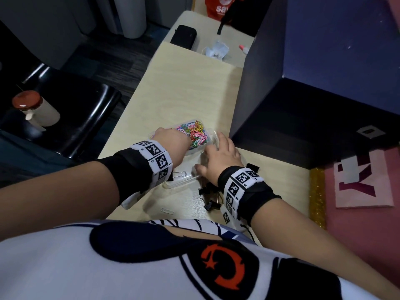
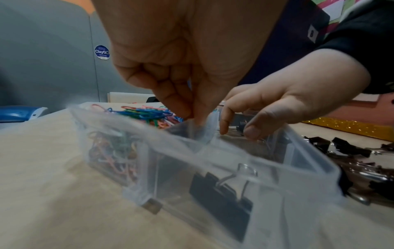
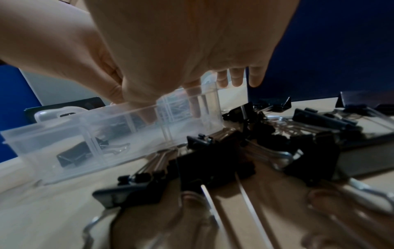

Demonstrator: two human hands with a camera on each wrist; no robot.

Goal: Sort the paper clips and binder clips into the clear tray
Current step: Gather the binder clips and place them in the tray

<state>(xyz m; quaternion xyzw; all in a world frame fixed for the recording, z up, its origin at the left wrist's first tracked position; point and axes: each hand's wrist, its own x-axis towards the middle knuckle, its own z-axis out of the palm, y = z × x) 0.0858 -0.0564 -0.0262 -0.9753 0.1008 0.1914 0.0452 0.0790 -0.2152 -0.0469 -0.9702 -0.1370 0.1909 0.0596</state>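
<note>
The left hand is over the far part of the clear tray. Its fingers are bunched downward w/ the tips meeting just above a tray divider; whether they pinch a clip, the pictures do not show. The right hand is spread over the tray's right side, fingers straight and relaxed, thumb and fingertips resting on the rim, not holding any clip.

The tray stands on the light wooden desk, close in front of the person, approx. between the two wrists. The far compartment is full of coloured paper clips. A near compartment holds one black binder clip w/ silver handles.

Just beside the tray, on the right, a pile of black binder clips lies on the desk, below the right wrist. One white paper clip lies alone on the desk near the person's body.

Both wrists wear black bands w/ square marker tags. Further on the desk: a black case and a crumpled white tissue. A dark blue partition stands on the right.
</note>
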